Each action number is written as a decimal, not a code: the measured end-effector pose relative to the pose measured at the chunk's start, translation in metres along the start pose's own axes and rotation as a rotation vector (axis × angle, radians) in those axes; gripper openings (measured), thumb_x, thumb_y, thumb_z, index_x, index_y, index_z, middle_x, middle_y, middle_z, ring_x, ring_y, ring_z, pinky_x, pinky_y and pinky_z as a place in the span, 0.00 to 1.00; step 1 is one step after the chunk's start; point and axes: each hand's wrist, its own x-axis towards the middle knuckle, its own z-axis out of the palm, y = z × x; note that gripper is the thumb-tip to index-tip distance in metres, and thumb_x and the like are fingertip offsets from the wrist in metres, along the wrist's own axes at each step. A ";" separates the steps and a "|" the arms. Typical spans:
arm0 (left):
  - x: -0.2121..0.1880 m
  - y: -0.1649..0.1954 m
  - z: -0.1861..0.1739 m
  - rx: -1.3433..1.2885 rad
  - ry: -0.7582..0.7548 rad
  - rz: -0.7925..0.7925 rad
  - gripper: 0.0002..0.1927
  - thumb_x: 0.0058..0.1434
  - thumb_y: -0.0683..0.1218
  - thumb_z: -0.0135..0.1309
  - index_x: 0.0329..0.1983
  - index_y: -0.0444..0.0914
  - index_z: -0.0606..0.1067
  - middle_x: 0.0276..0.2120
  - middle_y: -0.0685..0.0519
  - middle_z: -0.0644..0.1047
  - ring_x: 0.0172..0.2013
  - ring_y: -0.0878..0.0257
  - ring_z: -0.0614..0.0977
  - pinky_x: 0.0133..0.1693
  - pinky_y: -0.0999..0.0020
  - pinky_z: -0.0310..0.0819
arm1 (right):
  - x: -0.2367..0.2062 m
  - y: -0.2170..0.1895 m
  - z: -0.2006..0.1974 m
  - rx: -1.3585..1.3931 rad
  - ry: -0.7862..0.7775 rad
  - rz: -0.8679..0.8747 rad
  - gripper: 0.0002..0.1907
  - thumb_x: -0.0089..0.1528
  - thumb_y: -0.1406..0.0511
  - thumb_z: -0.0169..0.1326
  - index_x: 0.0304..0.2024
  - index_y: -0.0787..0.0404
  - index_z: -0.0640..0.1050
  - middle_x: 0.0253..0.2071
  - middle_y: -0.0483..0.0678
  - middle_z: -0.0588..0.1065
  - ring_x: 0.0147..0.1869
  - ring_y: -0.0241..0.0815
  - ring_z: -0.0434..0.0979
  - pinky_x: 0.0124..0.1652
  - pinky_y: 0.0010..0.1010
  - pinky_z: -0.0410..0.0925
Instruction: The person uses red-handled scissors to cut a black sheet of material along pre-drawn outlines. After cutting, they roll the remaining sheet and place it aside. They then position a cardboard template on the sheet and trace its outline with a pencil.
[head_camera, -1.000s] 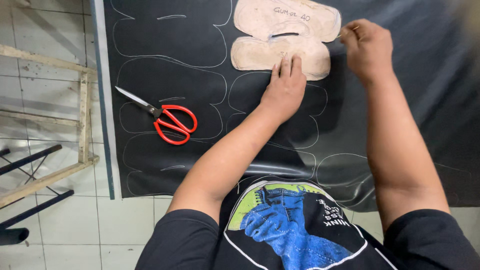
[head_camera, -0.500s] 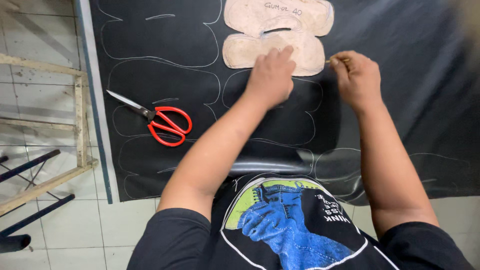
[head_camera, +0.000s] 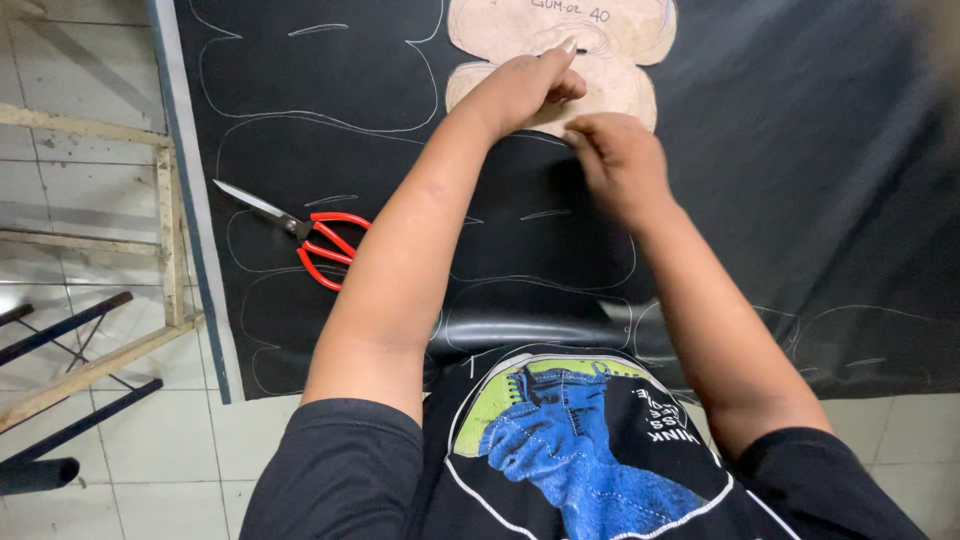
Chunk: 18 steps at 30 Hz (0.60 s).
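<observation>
A black sheet (head_camera: 800, 180) covered the work surface, above a floor of pale tiles (head_camera: 130, 450). White chalk outlines (head_camera: 310, 120) of one repeated shape were drawn across the sheet.

A tan template (head_camera: 610, 85) lay flat on the sheet at the upper centre, its top cut off by the frame edge. It had two lobed parts, one above the other.

The left hand (head_camera: 525, 85) rested on the lower lobe of the template, fingers loosely curled and one finger extended onto the card; it pressed rather than gripped. The right hand (head_camera: 620, 160) was just below the template's lower edge, touching or almost touching the left hand. Its fingers were bent inward. Whether it pinched a marking tool could not be determined, since the fingertips were hidden.

Scissors (head_camera: 315, 235) with red handles lay on the sheet to the left of the left forearm, blades pointing to the upper left, well apart from both hands.

A wooden frame (head_camera: 165, 230) stood beside the sheet's left edge.
</observation>
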 end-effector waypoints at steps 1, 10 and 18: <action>-0.001 -0.001 -0.001 0.012 0.005 0.001 0.34 0.68 0.63 0.38 0.40 0.32 0.84 0.35 0.50 0.84 0.38 0.61 0.82 0.47 0.66 0.76 | 0.004 -0.004 0.009 0.074 -0.011 0.019 0.04 0.69 0.67 0.58 0.45 0.62 0.80 0.41 0.54 0.80 0.46 0.52 0.80 0.46 0.38 0.71; -0.030 -0.015 0.021 0.514 0.218 0.503 0.19 0.68 0.52 0.44 0.44 0.36 0.81 0.46 0.49 0.82 0.48 0.51 0.80 0.54 0.59 0.72 | 0.027 0.028 -0.001 0.345 0.255 0.250 0.05 0.72 0.69 0.53 0.45 0.67 0.77 0.38 0.49 0.80 0.42 0.34 0.81 0.44 0.27 0.73; -0.058 -0.009 0.032 0.718 0.361 0.661 0.10 0.58 0.43 0.57 0.42 0.38 0.81 0.50 0.52 0.80 0.53 0.52 0.78 0.57 0.57 0.72 | 0.070 0.039 0.016 0.535 0.038 0.298 0.08 0.73 0.66 0.54 0.49 0.67 0.78 0.41 0.46 0.81 0.47 0.32 0.81 0.46 0.23 0.74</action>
